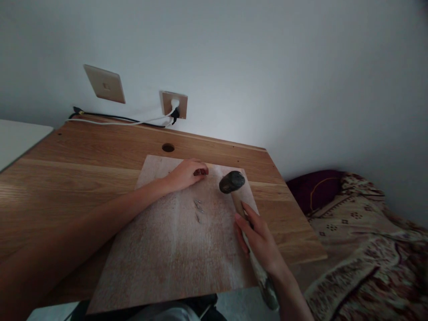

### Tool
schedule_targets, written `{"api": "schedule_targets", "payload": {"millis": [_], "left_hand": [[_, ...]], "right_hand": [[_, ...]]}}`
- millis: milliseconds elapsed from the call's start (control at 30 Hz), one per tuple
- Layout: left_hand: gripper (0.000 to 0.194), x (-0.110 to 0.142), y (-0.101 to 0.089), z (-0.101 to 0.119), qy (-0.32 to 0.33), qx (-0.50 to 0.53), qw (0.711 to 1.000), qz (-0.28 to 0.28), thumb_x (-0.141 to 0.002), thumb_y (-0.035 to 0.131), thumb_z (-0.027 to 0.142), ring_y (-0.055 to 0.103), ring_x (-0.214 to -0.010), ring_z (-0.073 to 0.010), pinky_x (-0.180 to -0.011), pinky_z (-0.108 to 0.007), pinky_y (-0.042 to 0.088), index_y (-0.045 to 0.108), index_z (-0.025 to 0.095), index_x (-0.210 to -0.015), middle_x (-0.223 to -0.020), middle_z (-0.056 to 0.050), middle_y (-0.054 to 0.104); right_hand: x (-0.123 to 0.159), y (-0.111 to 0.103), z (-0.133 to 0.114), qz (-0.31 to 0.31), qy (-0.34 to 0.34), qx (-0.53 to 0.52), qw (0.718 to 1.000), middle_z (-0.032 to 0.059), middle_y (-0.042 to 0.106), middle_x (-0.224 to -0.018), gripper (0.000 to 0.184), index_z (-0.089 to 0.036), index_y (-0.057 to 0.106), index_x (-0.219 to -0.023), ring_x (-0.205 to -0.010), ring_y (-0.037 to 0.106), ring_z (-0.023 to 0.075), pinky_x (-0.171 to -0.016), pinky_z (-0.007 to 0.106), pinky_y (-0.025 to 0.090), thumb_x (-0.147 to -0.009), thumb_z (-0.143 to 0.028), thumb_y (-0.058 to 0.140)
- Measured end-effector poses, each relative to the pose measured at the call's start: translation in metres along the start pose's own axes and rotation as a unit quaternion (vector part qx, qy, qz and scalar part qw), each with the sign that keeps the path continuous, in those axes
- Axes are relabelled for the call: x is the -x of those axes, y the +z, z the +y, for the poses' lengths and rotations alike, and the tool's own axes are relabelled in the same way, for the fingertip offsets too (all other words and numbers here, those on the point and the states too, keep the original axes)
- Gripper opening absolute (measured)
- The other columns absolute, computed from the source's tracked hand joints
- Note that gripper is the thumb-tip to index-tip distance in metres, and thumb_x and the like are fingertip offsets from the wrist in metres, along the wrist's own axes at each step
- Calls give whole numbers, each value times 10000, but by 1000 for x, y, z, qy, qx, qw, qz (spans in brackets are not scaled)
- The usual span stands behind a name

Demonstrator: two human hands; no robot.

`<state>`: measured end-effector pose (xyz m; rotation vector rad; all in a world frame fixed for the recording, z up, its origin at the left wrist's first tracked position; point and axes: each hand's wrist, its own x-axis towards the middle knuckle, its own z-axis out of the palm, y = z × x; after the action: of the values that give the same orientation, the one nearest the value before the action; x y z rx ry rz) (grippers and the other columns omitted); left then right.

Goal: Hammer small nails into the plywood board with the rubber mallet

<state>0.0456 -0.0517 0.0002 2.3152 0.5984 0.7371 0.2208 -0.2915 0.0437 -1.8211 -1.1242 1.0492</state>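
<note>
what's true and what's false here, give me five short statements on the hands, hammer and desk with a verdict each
1. The right hand grips the hammer. True.
2. The left hand is on the hammer too. False: it is at the far part of the board, apart from the hammer.
3. Loose nails lie on the board. True.
4. The board covers the round hole in the desk. False: the hole shows beyond the board's far edge.
5. Plugs sit in the wall socket. True.
</note>
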Motion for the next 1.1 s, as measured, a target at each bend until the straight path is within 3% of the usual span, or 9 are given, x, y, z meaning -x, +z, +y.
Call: {"api": "schedule_targets", "payload": {"millis": [300, 433, 533, 600, 667, 767, 867, 1000, 1100], "left_hand": [[379, 4, 6, -5, -38, 57, 998, 7, -847, 700, 83, 727, -791, -174, -756, -302, 544, 658, 167, -1214, -906, -31, 781], [356, 1, -8, -3, -53, 0, 998, 13, -769, 743, 101, 713, -873, -224, -758, -325, 532, 663, 154, -1112, -981, -77, 759], [205, 2, -31, 8, -28, -76, 995, -63, -743, 737, 111, 692, -863, -242, -732, -332, 511, 676, 163, -932, -966, -86, 733], [118, 10, -44, 21, 29, -85, 983, -162, -795, 704, 122, 689, -809, -219, -705, -318, 498, 681, 181, -895, -910, -51, 728], [98, 22, -46, 35, 101, -95, 969, -203, -849, 694, 137, 706, -846, -215, -737, -316, 508, 694, 197, -926, -933, -36, 743], [106, 43, -33, 52, 199, -169, 950, -174, -910, 690, 116, 725, -947, -227, -851, -342, 521, 691, 207, -965, -990, -48, 763], [133, 55, -18, 61, 239, -229, 930, -158, -941, 674, 88, 730, -901, -214, -878, -350, 521, 681, 219, -915, -907, -32, 761], [152, 49, -19, 54, 228, -200, 942, -142, -931, 678, 79, 729, -928, -211, -895, -343, 529, 716, 226, -931, -946, -30, 770], [172, 35, -28, 36, 157, -108, 976, -108, -916, 680, 92, 728, -957, -203, -874, -317, 537, 750, 228, -995, -1001, -27, 775]], "right_hand": [[-33, 24, -36, -10, -70, 6, 997, -74, 518, -604, 439, -201, 581, -1339, -369, 448, 99, -336, 217, 379, -1008, -487, 547], [-39, 28, -37, -38, -64, 43, 996, -75, 517, -570, 498, -165, 553, -1414, -372, 473, 112, -338, 212, 395, -1012, -458, 535], [-42, 28, -33, -36, -65, 42, 996, -77, 524, -573, 516, -163, 527, -1451, -372, 483, 115, -334, 212, 402, -1027, -456, 510], [-43, 27, -31, -37, -69, 51, 996, -77, 528, -575, 503, -158, 539, -1433, -370, 488, 114, -335, 211, 402, -1028, -456, 511], [-42, 25, -29, -48, -71, 53, 995, -75, 530, -576, 492, -153, 562, -1398, -368, 481, 112, -332, 213, 396, -1022, -468, 524], [-34, 21, -22, -40, -63, 34, 997, -78, 519, -564, 491, -165, 577, -1370, -363, 455, 109, -333, 217, 379, -1019, -507, 543], [-19, 17, -11, -29, -36, 18, 999, -71, 523, -556, 512, -177, 594, -1351, -373, 448, 115, -350, 229, 377, -1014, -561, 557], [-5, 18, 0, -27, 2, 22, 999, -69, 515, -519, 646, -152, 593, -1367, -367, 430, 134, -345, 256, 370, -962, -655, 589], [-3, 21, 4, -21, 4, 22, 1000, -74, 477, -476, 624, -147, 630, -1286, -383, 434, 141, -372, 260, 395, -967, -680, 563]]}}
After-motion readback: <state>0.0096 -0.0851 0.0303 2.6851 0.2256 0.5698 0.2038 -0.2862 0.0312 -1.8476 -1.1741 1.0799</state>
